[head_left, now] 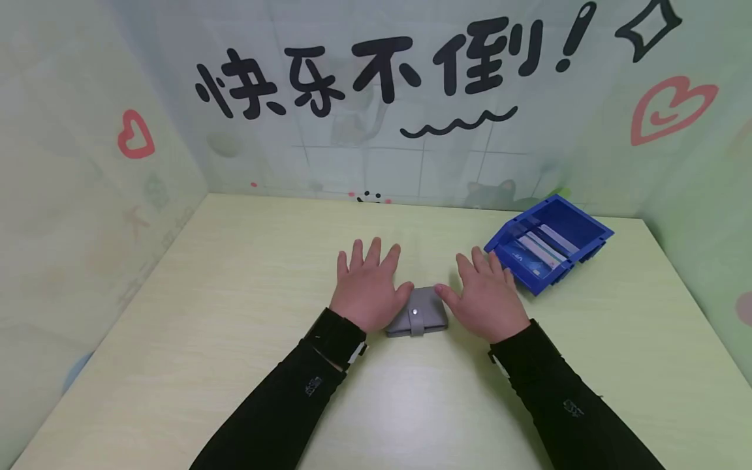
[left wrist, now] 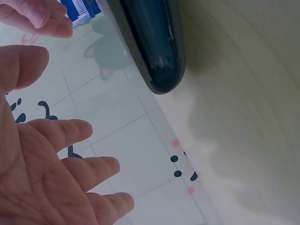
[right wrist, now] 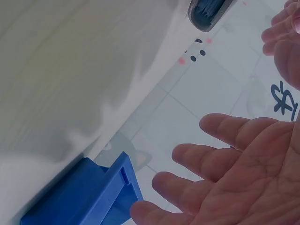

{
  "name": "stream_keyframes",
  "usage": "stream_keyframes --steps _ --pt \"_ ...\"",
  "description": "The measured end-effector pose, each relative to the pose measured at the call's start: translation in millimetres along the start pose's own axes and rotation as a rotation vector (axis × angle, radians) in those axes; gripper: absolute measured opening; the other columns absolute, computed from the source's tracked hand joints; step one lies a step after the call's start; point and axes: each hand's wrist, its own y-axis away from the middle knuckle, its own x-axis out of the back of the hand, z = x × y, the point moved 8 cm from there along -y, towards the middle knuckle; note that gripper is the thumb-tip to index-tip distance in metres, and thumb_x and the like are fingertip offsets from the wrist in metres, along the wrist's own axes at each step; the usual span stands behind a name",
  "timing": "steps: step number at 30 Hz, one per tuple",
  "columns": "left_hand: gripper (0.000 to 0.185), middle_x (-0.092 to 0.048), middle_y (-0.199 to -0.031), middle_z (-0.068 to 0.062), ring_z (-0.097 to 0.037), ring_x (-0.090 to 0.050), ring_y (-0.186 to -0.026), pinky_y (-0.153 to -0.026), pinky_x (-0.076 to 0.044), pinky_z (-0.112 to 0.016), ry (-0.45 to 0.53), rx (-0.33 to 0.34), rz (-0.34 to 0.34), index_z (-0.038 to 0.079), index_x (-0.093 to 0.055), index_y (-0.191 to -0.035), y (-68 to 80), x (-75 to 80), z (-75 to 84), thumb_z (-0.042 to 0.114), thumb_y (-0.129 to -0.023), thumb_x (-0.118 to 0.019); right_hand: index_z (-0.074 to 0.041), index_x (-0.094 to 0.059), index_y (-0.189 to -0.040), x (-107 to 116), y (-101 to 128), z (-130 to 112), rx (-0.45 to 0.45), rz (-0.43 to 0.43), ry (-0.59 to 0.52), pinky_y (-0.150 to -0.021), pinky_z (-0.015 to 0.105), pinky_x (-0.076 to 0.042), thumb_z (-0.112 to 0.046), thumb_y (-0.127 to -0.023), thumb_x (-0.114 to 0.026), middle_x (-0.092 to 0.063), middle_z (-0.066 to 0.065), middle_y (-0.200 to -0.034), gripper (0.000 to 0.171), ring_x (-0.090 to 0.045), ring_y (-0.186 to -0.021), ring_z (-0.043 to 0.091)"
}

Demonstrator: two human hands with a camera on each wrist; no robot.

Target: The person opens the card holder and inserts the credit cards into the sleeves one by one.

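Note:
A small grey card wallet (head_left: pixel 427 311) with a snap strap lies on the table between the two hands. My left hand (head_left: pixel 370 290), fingers spread and straight, is just left of it, the thumb overlapping the wallet's left edge in the head view. On the other side my right hand (head_left: pixel 487 300) is likewise spread, its thumb tip near the wallet's upper right corner. Both wrist views show bare palms with nothing in them. The wallet's rounded end (left wrist: pixel 161 70) appears in the left wrist view, and part of the wallet (right wrist: pixel 206 14) at the top of the right one.
A blue plastic bin (head_left: pixel 581 251) stands right of the right hand, tilted in the view, with several cards (head_left: pixel 537 251) inside. Its near left edge is close to the right fingertips. A printed cloth backdrop (head_left: pixel 352 156) rises behind the wooden table (head_left: pixel 235 261).

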Motion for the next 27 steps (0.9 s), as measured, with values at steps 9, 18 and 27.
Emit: stream_keyframes --steps 9,18,27 --pt "0.064 -0.039 -0.168 -0.014 -0.045 -0.028 -0.159 -0.126 -0.022 -0.066 0.027 -0.049 -0.054 0.018 -0.046 -0.160 4.4 -2.3 2.8 0.049 -0.105 -0.056 0.012 -0.050 -0.147 2 -1 -5 0.058 0.034 0.046 -0.124 0.063 -0.030 -0.041 -0.108 -0.056 -0.047 0.035 -0.155 0.067 -0.037 -0.151 0.051" --pt "0.064 -0.044 -0.166 -0.011 -0.038 -0.037 -0.156 -0.124 -0.031 -0.061 0.008 -0.114 -0.112 0.017 -0.053 -0.156 6.1 -7.3 6.7 0.050 -0.102 -0.062 0.012 -0.053 -0.144 5 -1 -7 0.085 0.051 0.066 -0.123 0.061 -0.032 -0.039 -0.107 -0.059 -0.053 0.034 -0.151 0.064 -0.042 -0.148 0.050" --pt "0.057 -0.065 -0.147 -0.004 -0.020 -0.063 -0.134 -0.108 -0.051 -0.046 0.013 -0.172 -0.176 0.019 -0.064 -0.147 7.5 -17.1 10.9 0.046 -0.098 -0.071 0.010 -0.054 -0.144 4 0 -5 0.062 0.047 0.046 -0.116 0.057 -0.044 -0.041 -0.105 -0.062 -0.059 0.031 -0.144 0.065 -0.055 -0.137 0.046"
